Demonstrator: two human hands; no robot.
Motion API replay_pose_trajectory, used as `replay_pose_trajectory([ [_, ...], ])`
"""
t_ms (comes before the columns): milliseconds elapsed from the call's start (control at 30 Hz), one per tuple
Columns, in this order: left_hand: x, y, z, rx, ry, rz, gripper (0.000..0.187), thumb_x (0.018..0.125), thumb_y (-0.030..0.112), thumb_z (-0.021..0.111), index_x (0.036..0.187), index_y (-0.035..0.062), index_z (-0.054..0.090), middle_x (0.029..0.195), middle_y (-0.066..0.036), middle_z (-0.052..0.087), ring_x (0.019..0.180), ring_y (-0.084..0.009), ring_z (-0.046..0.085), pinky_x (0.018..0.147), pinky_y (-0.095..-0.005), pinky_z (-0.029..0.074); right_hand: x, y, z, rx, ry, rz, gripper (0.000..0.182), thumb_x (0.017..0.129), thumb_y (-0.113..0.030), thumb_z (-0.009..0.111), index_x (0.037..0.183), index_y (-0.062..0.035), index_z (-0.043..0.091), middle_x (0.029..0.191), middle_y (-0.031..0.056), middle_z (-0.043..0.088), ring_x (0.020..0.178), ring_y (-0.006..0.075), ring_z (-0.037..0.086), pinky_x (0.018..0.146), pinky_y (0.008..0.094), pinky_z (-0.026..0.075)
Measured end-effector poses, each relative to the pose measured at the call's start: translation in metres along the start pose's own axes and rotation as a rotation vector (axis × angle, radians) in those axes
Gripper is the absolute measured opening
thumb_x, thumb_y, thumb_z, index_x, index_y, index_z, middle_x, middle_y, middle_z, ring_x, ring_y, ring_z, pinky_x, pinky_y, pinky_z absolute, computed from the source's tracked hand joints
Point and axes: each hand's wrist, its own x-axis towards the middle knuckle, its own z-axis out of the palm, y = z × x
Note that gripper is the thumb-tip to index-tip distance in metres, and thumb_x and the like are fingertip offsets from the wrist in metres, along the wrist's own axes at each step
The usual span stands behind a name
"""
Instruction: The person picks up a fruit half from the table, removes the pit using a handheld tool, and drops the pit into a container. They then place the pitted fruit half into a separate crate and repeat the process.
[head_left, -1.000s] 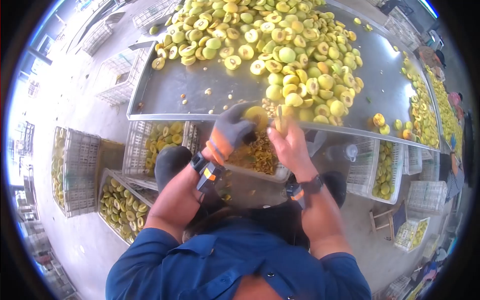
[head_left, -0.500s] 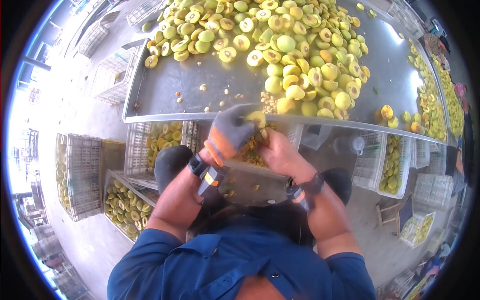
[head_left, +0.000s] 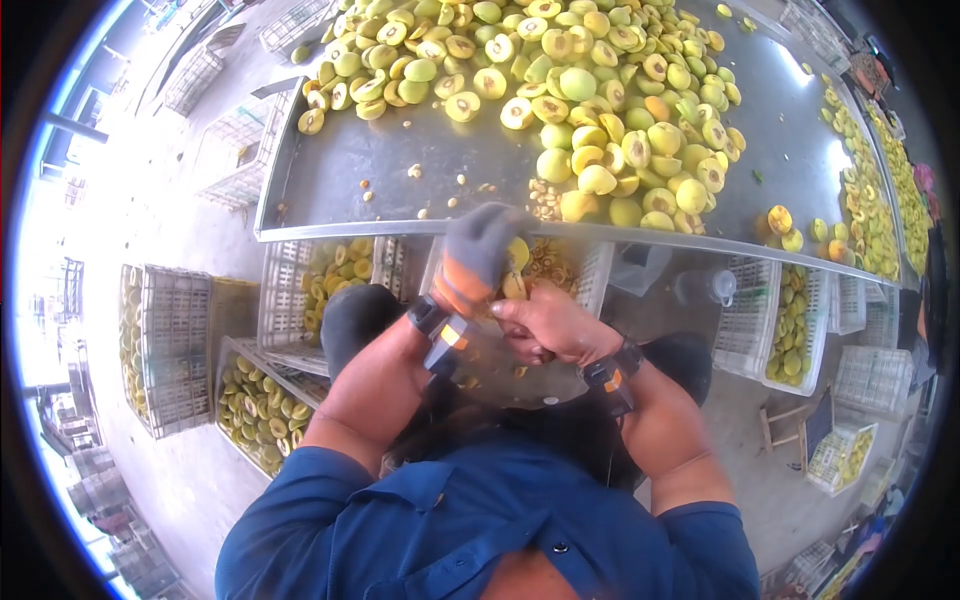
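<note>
My left hand (head_left: 474,255), in a grey and orange glove, is closed around a yellow-green apricot half (head_left: 517,254) just below the table's front edge. Close beside it, my bare right hand (head_left: 556,325) has its fingers curled in, with the thumb toward the left hand. A small yellow-brown piece (head_left: 514,286) shows between the two hands. What the right fingers grip is hidden. Under the hands stands a crate (head_left: 597,275) holding brownish bits. Behind the edge, a big heap of halved apricots (head_left: 580,85) lies on the metal table (head_left: 340,170).
Small pits (head_left: 545,200) lie near the table's raised front rim (head_left: 400,228). Crates of apricot halves stand at the left (head_left: 175,350) and right (head_left: 745,320). A clear plastic jug (head_left: 705,287) is under the table. A wooden stool (head_left: 785,425) stands at the right.
Both hands have come down slightly, toward my body. My right hand has drawn back and turned, its fingers more curled. The left hand still holds the apricot half.
</note>
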Motion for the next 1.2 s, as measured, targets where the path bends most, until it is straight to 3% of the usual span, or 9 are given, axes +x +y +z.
replay_pose_trajectory([
  [133, -0.003, 0.007, 0.003, -0.213, -0.15, -0.054, 0.02, 0.107, 0.013, 0.061, 0.11, -0.0001, 0.076, 0.101, -0.008, 0.077, 0.092, -0.0123, 0.069, 0.084, -0.0283, 0.055, -0.008, 0.008, 0.006, 0.13, -0.037, 0.098, 0.024, 0.107, -0.023, 0.06, 0.089, -0.0101, 0.052, 0.066, -0.0016, 0.044, 0.048, 0.0101, 0.042, 0.044, 0.031, 0.035],
  [267, 0.006, -0.014, 0.011, -0.493, 0.167, -0.2, 0.019, 0.103, 0.012, 0.066, 0.115, 0.0022, 0.075, 0.099, -0.013, 0.075, 0.093, -0.0151, 0.068, 0.081, -0.0317, 0.055, -0.01, 0.007, -0.004, 0.021, -0.006, 0.091, 0.029, 0.106, -0.022, 0.061, 0.081, -0.0109, 0.05, 0.061, -0.0014, 0.041, 0.047, 0.0108, 0.042, 0.044, 0.0316, 0.036],
  [333, 0.01, -0.027, -0.007, -0.014, 0.131, 0.134, 0.023, 0.099, 0.011, 0.067, 0.119, 0.0037, 0.075, 0.109, -0.014, 0.075, 0.1, -0.0192, 0.071, 0.086, -0.0315, 0.056, -0.01, 0.014, -0.005, -0.014, -0.003, 0.03, 0.031, 0.105, -0.022, 0.063, 0.079, -0.011, 0.05, 0.059, -0.0011, 0.041, 0.047, 0.0115, 0.042, 0.044, 0.0318, 0.036],
  [500, -0.004, 0.0, -0.065, 0.489, 0.217, 0.316, 0.037, 0.09, -0.003, 0.064, 0.124, 0.0064, 0.076, 0.111, -0.013, 0.074, 0.099, -0.0241, 0.075, 0.085, -0.0339, 0.061, -0.002, 0.035, -0.016, -0.192, 0.181, -0.072, 0.027, 0.105, -0.022, 0.062, 0.084, -0.0069, 0.053, 0.059, 0.0017, 0.05, 0.043, 0.0137, 0.05, 0.041, 0.0325, 0.039],
  [633, -0.032, -0.016, -0.135, -0.003, 0.599, -0.303, 0.023, 0.103, 0.016, 0.064, 0.111, 0.0018, 0.081, 0.101, -0.008, 0.079, 0.094, -0.0164, 0.073, 0.086, -0.0284, 0.056, -0.015, 0.029, -0.01, -0.147, 0.214, -0.145, 0.023, 0.105, -0.021, 0.064, 0.09, -0.0081, 0.052, 0.06, 0.0004, 0.047, 0.046, 0.0123, 0.05, 0.043, 0.032, 0.041],
  [700, -0.043, -0.035, -0.177, 0.452, 0.563, -0.473, 0.027, 0.098, 0.023, 0.075, 0.113, 0.0022, 0.079, 0.102, -0.009, 0.079, 0.096, -0.0164, 0.073, 0.088, -0.0307, 0.056, -0.02, 0.025, -0.008, -0.173, 0.204, -0.177, 0.022, 0.105, -0.021, 0.065, 0.093, -0.0079, 0.052, 0.06, 0.0002, 0.048, 0.046, 0.0116, 0.05, 0.043, 0.0309, 0.042],
  [800, -0.031, -0.058, -0.182, 0.825, 0.56, -0.265, 0.03, 0.094, 0.026, 0.077, 0.111, 0.0012, 0.079, 0.109, -0.019, 0.078, 0.099, -0.0312, 0.074, 0.09, -0.0402, 0.056, -0.026, 0.016, -0.004, -0.206, 0.213, -0.203, 0.019, 0.104, -0.021, 0.065, 0.1, -0.0039, 0.057, 0.067, 0.0017, 0.056, 0.048, 0.0099, 0.051, 0.046, 0.0305, 0.043],
  [1100, 0.191, -0.045, -0.027, 0.609, 0.097, 0.108, 0.043, 0.091, 0.032, 0.078, 0.127, 0.0102, 0.074, 0.125, -0.018, 0.074, 0.113, -0.0385, 0.071, 0.098, -0.0443, 0.057, -0.008, 0.012, -0.015, -0.334, 0.327, -0.274, 0.027, 0.098, -0.019, 0.07, 0.11, 0.0046, 0.064, 0.091, 0.011, 0.07, 0.084, 0.0199, 0.064, 0.08, 0.0378, 0.053],
  [1200, 0.243, -0.073, -0.006, 0.72, -0.213, -0.128, 0.05, 0.089, 0.04, 0.078, 0.131, 0.0132, 0.073, 0.13, -0.017, 0.073, 0.117, -0.0388, 0.07, 0.099, -0.0447, 0.056, -0.003, 0.014, -0.022, -0.37, 0.359, -0.288, 0.03, 0.096, -0.021, 0.071, 0.109, 0.0051, 0.064, 0.09, 0.0149, 0.069, 0.083, 0.0236, 0.065, 0.081, 0.0405, 0.053],
])
